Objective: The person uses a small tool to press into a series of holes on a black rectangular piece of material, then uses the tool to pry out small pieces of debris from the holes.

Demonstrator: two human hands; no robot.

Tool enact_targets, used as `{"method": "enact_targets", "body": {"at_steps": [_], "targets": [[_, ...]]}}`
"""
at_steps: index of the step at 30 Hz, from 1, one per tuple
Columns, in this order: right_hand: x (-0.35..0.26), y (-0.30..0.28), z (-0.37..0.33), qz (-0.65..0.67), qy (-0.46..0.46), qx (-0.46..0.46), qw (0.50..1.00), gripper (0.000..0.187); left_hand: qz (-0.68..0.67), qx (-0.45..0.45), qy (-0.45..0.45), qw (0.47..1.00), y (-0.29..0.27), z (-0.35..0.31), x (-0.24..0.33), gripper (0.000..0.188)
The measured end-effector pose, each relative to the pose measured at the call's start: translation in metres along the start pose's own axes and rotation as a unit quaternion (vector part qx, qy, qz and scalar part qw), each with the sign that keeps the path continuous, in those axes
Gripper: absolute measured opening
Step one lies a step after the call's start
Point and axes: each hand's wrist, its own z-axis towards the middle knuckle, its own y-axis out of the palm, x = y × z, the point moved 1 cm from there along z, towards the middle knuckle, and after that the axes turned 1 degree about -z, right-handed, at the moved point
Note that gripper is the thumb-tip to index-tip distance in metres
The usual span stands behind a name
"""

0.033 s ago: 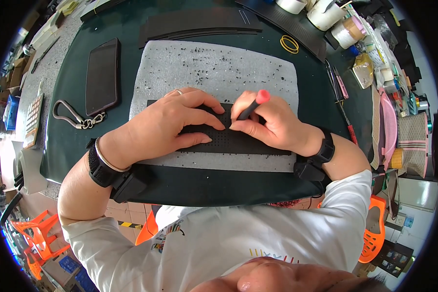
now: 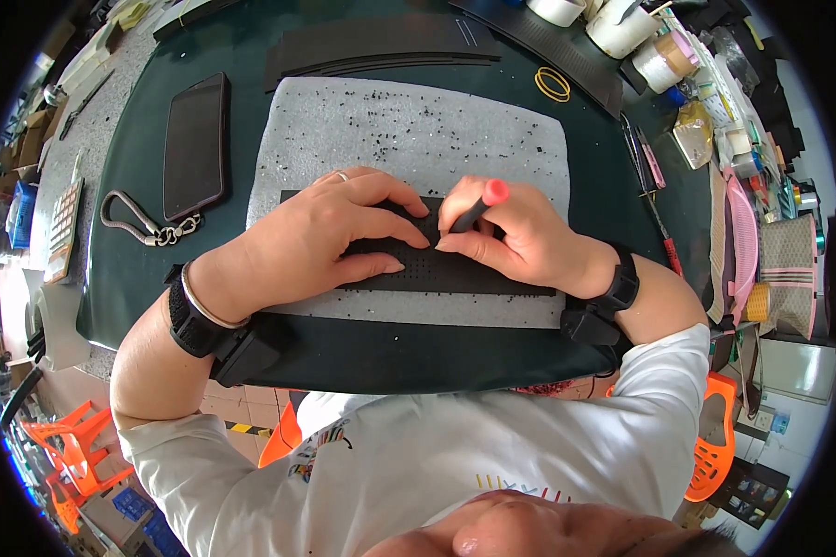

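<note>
Left hand [image 2: 330, 237] flat on black strip [image 2: 474, 274], right hand [image 2: 506, 237] gripping red-capped tool [image 2: 481, 206], phone [image 2: 195, 144] beside pad [image 2: 409, 130]

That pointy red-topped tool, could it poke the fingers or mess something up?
Maybe. The tool in the right hand works close to the left hand's fingertips pressing the black strip, so a slip could jab them. If the strip shifted on the grey pad, holes might land crooked.

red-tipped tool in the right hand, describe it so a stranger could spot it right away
On the grey foam pad lies a black perforated strip. Over its upper edge the right hand grips a thin dark tool, the only thing there with a round red cap.
</note>
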Motion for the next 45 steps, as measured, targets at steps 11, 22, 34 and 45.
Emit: {"method": "enact_targets", "body": {"at_steps": [11,22,34,45], "targets": [[0.002,0.004,-0.001,0.004,-0.036,-0.004,0.999,0.014,-0.003,0.006,-0.008,1.000,0.001,0.000,0.003,0.027],[0.001,0.005,0.000,-0.009,-0.041,-0.001,0.999,0.011,0.005,0.013,-0.001,1.000,0.002,0.000,0.003,0.027],[0.001,-0.003,-0.005,0.011,0.022,-0.051,0.998,0.027,0.005,0.012,-0.001,1.000,0.003,-0.001,0.002,0.026],[0.005,0.011,-0.004,0.018,-0.075,-0.004,0.997,0.030,0.010,0.011,0.003,1.000,0.004,0.000,0.001,0.025]]}}
